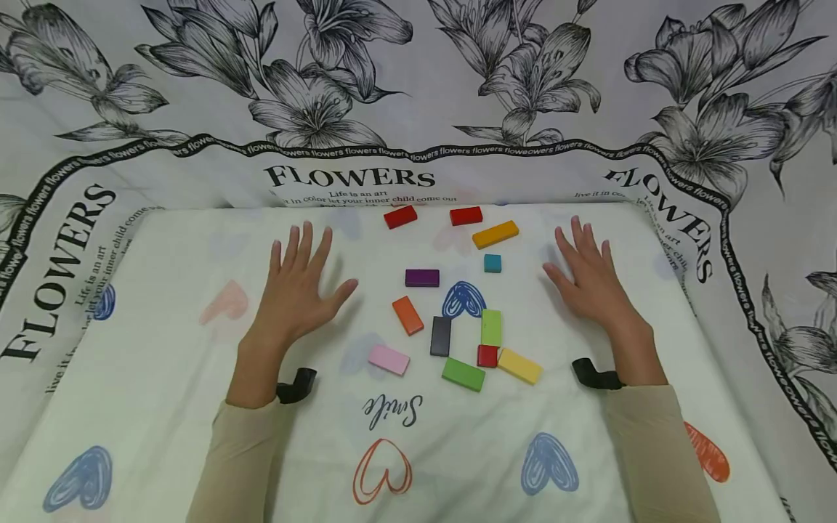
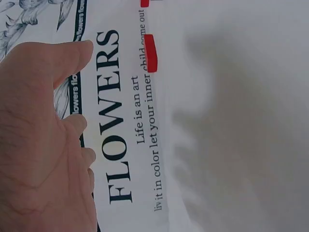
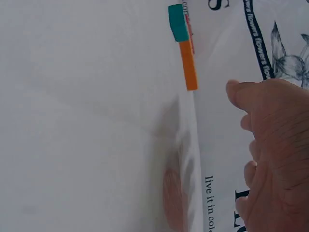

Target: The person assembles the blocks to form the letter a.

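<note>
My left hand [image 1: 297, 287], fingers straight and spread, is held palm down over the cloth, left of the blocks. On the other side my right hand [image 1: 588, 280] is held the same way; neither hand holds anything. Nearest the left hand are an orange block [image 1: 408, 315], a purple block [image 1: 422, 278] and a pink block [image 1: 389, 359]. Closest to the right hand lie a small teal block [image 1: 492, 264] and an amber block [image 1: 495, 234]. A dark grey block [image 1: 441, 336], a lime block [image 1: 491, 327], a small red block [image 1: 487, 356], a green block [image 1: 463, 374] and a yellow block [image 1: 519, 365] cluster in the middle.
Two red blocks, one left [image 1: 400, 217] and one right [image 1: 466, 216], lie by the far edge of the table. A white cloth [image 1: 163, 407] printed with hearts and lettering covers the table. Beyond it hangs flower-printed fabric [image 1: 418, 116]. Black wrist straps [image 1: 297, 386] show at both sleeves.
</note>
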Demonstrator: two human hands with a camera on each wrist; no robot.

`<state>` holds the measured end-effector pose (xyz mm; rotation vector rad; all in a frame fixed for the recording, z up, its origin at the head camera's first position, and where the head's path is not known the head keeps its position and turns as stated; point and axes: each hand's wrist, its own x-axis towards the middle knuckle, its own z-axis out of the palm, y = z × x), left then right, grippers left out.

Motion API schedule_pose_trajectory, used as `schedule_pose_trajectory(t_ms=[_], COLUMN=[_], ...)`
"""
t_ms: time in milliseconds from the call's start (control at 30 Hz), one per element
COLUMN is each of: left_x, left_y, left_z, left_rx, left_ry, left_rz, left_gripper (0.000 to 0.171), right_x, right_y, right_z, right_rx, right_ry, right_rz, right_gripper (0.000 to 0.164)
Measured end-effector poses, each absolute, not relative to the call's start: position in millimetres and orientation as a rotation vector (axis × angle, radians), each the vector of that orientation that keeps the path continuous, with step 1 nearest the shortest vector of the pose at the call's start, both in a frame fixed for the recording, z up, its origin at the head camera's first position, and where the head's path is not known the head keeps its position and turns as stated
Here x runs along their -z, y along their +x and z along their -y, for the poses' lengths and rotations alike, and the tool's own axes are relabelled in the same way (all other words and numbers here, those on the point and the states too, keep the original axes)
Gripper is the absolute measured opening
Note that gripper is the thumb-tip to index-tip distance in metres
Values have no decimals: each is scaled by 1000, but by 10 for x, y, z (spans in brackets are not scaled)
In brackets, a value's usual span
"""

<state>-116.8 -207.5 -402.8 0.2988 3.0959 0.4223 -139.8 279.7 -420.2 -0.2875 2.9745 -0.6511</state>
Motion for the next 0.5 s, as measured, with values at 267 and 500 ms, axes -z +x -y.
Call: schedule_pose_trajectory(t_ms=[267, 500], left_x=[3990, 3999], left_y=[-1238, -1271], left_z=[1990, 1905], left_rx=[-365, -338], left_ry=[406, 477], left_rz=[-3093, -3079], left_gripper=[94, 90], right_x=[4158, 4074], right_y=[-1463, -1393], right_z=[-2818, -2825], right_rx=[726, 731], right_ry=[-321, -334], right_rz=[-2935, -2932], right_gripper=[73, 70])
